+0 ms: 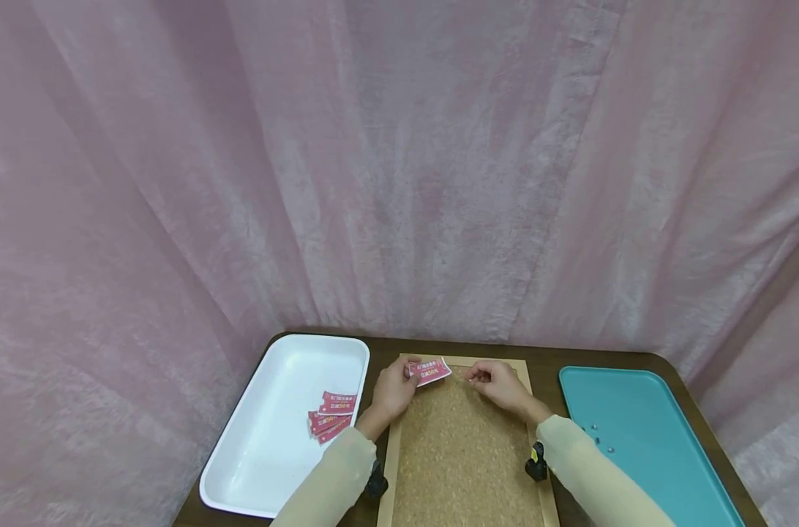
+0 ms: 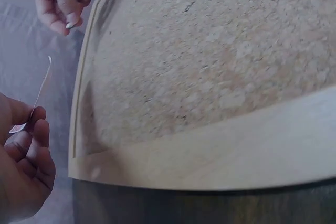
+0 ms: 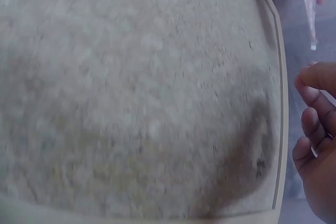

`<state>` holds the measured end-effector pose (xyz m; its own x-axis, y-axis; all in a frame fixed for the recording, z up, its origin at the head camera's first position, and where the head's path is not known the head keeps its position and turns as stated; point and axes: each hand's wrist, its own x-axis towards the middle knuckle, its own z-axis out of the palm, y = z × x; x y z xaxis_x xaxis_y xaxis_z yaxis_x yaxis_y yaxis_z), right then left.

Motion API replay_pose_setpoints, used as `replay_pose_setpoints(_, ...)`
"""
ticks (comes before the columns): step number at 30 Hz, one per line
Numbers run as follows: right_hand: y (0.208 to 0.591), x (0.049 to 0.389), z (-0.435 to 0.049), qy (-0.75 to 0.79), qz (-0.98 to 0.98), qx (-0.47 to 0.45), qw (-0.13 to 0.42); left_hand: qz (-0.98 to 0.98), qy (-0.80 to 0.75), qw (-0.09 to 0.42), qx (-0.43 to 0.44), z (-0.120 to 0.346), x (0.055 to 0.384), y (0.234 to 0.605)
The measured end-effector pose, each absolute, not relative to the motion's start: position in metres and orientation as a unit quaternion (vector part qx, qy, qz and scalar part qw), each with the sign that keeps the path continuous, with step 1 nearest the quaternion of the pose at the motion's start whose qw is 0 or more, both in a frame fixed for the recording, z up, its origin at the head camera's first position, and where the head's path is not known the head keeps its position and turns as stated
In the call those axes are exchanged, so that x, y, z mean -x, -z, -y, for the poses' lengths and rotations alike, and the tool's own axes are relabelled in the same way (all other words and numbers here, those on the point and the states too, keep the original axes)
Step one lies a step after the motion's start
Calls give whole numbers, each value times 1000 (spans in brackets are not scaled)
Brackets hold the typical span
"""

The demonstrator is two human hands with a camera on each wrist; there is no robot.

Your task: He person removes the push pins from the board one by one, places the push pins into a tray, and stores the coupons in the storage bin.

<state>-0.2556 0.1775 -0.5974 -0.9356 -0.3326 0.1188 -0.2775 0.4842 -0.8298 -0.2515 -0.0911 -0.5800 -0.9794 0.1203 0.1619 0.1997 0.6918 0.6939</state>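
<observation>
My left hand point(image 1: 395, 388) pinches a red and white paper coupon point(image 1: 429, 371) between thumb and fingers, over the top left corner of the framed cork board point(image 1: 465, 454). In the left wrist view that coupon point(image 2: 41, 90) shows nearly edge-on, slightly bent. To the right of it, my right hand point(image 1: 501, 384) pinches a tiny pale tack point(image 2: 70, 25) at its fingertips, above the board's upper right part. The tack is too small to make out fully. A gap separates the coupon from the right fingertips.
A white tray point(image 1: 257, 439) with several more red coupons point(image 1: 334, 417) stands on the left of the dark table point(image 1: 544, 359). On the right lies a teal tray point(image 1: 650, 432) bearing several small shiny tacks point(image 1: 595, 440). A pink curtain point(image 1: 426, 183) hangs behind.
</observation>
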Motion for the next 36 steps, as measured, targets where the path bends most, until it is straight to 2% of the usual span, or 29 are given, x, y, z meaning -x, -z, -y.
replay_pose_setpoints(11,590,256,-198,481,-861,165,10,911,389,87,101,108,257,562)
replay_pose_setpoints(23,588,244,-230,470,-873,124,-35,910,393,85,102,127,255,549)
replay_pose_setpoints(36,585,229,-262,469,-874,125,-16,921,372,79,85,140,249,543)
